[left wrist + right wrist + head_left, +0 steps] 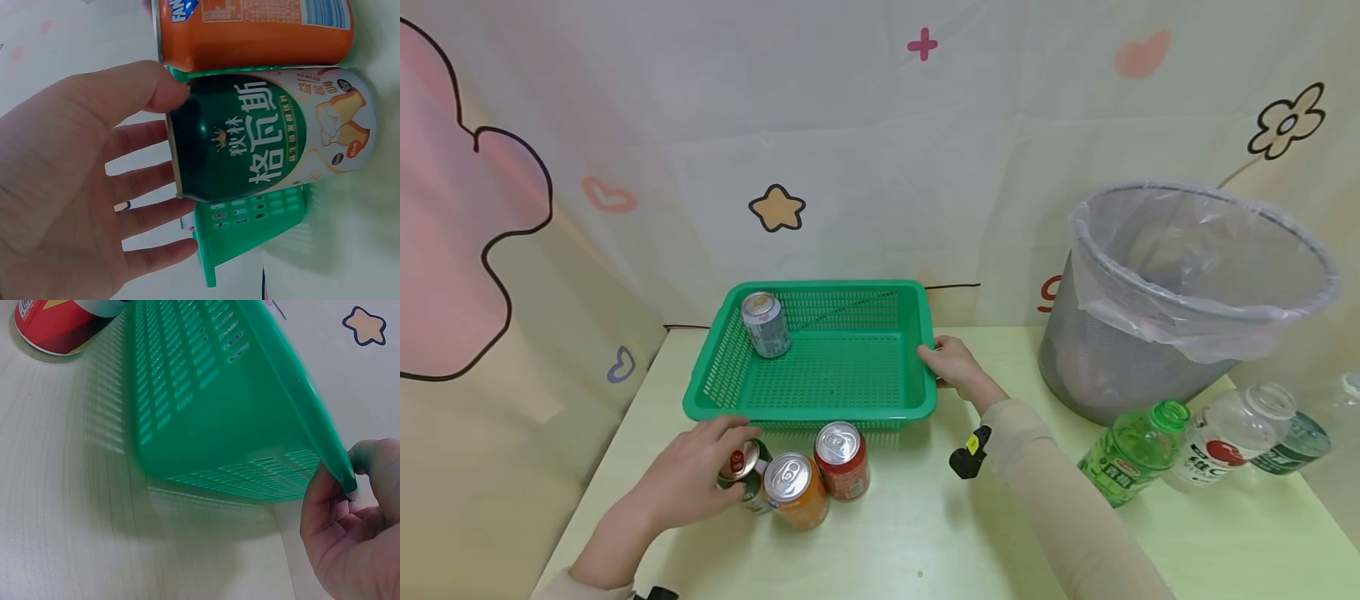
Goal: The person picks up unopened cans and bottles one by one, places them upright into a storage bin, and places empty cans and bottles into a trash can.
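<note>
My left hand reaches over a dark green and white drink can, its thumb and fingers spread around the can's top end. In the left wrist view the thumb overlaps the can's top edge, and some fingertips are hidden behind the can. Right beside it stands an orange Fanta can, then a red can. A green plastic basket lies behind them, with a silvery can in its left back corner. My right hand pinches the basket's right rim between thumb and curled fingers.
A mesh bin with a clear plastic liner stands at the back right. In front of it are a green bottle, a clear bottle with a red-marked label and another bottle. A patterned curtain hangs behind the table.
</note>
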Demonstrator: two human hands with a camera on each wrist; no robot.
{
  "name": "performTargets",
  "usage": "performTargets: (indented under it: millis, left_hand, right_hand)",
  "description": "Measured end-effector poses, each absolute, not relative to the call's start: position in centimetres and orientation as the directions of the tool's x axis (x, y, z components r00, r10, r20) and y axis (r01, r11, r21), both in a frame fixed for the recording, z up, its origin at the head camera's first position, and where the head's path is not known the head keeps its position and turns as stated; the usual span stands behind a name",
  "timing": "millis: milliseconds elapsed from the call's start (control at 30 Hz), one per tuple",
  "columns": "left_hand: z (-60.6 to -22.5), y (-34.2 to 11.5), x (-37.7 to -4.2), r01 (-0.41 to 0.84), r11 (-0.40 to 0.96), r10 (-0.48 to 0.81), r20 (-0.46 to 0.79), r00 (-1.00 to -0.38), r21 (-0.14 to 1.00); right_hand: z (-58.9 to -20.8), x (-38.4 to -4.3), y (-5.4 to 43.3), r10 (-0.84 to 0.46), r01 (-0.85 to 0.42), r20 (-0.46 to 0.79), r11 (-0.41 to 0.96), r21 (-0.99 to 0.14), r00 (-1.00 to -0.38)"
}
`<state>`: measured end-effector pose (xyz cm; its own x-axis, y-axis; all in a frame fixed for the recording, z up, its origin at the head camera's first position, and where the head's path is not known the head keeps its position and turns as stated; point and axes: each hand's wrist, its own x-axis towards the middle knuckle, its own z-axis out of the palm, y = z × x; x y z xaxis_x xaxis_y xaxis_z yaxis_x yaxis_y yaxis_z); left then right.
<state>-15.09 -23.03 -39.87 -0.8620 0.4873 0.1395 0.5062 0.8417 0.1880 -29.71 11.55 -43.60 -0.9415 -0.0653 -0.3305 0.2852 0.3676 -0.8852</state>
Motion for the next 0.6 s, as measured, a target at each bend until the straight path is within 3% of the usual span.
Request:
performTargets:
  millis: [600]
  left_hand:
    - [-41.4, -21.7, -15.5, 0.483, 0.855, 0.482, 0.056, -0.874, 0.187]
  right_hand:
    - [-43.6, -29.6, 11.6, -0.062, 0.278, -0.322, 0.37, -0.887, -0.945]
